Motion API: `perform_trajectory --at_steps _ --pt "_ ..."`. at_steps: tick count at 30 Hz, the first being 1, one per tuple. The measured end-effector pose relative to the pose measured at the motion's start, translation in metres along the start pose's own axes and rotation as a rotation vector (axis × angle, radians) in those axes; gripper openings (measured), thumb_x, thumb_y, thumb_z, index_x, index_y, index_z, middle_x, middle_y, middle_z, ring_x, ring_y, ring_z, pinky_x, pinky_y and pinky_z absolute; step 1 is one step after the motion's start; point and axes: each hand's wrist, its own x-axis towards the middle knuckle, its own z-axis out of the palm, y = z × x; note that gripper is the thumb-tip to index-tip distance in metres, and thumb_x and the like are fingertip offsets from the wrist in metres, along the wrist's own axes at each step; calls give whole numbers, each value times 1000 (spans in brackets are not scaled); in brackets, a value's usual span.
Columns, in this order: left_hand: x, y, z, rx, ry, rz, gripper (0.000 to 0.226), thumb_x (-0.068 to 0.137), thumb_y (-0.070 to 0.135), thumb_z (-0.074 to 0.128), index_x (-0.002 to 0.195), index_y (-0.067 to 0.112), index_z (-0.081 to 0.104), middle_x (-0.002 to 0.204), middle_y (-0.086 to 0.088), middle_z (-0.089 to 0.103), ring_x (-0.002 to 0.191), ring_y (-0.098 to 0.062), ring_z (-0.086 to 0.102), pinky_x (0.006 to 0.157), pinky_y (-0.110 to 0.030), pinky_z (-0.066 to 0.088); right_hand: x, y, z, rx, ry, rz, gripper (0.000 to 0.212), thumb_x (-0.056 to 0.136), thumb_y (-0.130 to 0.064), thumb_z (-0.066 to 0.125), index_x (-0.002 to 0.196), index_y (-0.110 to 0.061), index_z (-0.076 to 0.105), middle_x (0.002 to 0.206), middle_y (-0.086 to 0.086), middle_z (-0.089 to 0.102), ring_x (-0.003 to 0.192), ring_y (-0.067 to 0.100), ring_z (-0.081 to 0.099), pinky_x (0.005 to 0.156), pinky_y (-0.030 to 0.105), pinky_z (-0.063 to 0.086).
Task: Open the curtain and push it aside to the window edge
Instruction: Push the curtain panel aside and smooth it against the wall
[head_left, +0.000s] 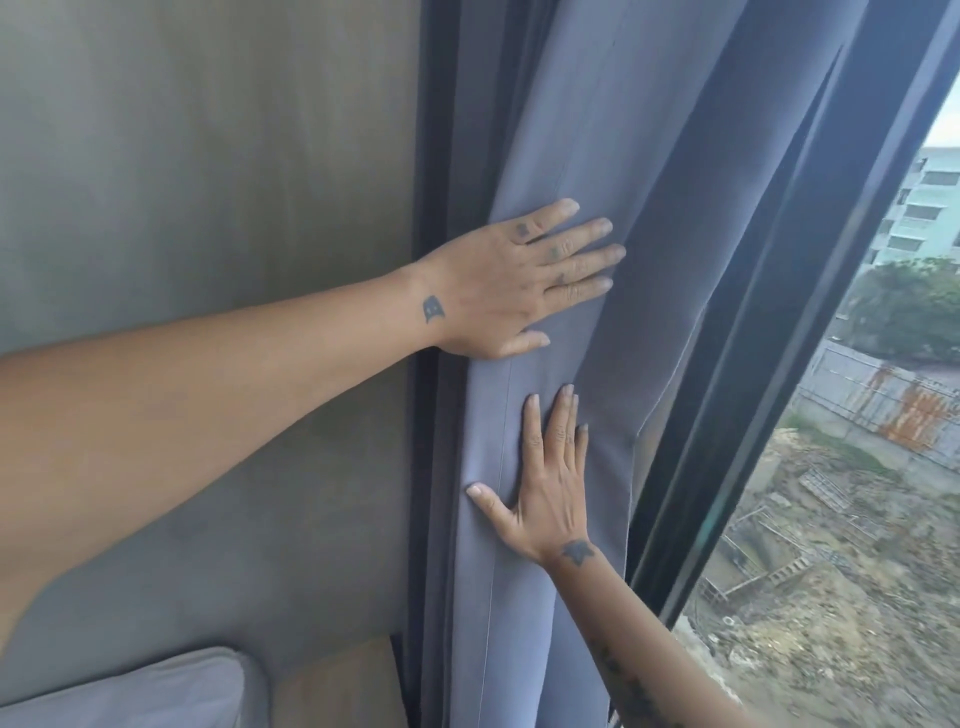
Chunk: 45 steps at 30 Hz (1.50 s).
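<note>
From the head camera, the curtain (582, 171) hangs bunched in long vertical folds against the dark window frame (769, 332), with the wall (208, 156) at nine o'clock and the glass at three. Both hands lie flat on the cloth, fingers spread, gripping nothing: the left hand (511, 291) above, the right hand (548, 483) at its six o'clock. I judge the remaining push runs toward nine o'clock.

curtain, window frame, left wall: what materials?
Curtain: woven fabric, matte blue-grey; it folds in soft pleats and shows a stitched seam. Window frame: probably dark painted metal, smooth with straight edges. Wall: looks like matte grey plaster or concrete finish, mottled; can't tell which.
</note>
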Motion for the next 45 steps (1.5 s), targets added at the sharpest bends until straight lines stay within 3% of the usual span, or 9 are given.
perform_trajectory --at_steps 11,26,34,45 --pt "-1 -5 70 -106 -68 -50 66 96 50 22 150 15 9 159 -8 13 145 -29 11 116 -49 10 48 25 47 -8 9 -6 94 77 -77 27 144 -16 1 150 19 -9 141 23 -13 110 54 3" --pt "5 -19 201 -10 38 -62 65 91 55 24 147 22 27 154 0 31 141 -22 28 112 -45 28 134 72 134 57 70 -33 90 80 -69 38 144 -14 7 149 23 -1 143 21 -7 110 53 6" --pt "0 -30 271 -44 -38 -75 66 91 53 27 148 20 22 156 -2 26 142 -24 24 113 -49 24 189 87 187 93 89 -42 91 76 -59 50 142 -9 13 149 23 3 142 23 -3 114 38 -2" --pt "0 -47 355 -95 -125 -131 64 93 49 26 149 19 20 157 -4 21 144 -27 19 115 -51 16 264 102 248 189 83 -57 92 73 -58 52 142 -13 12 149 20 2 141 21 -1 111 51 8"
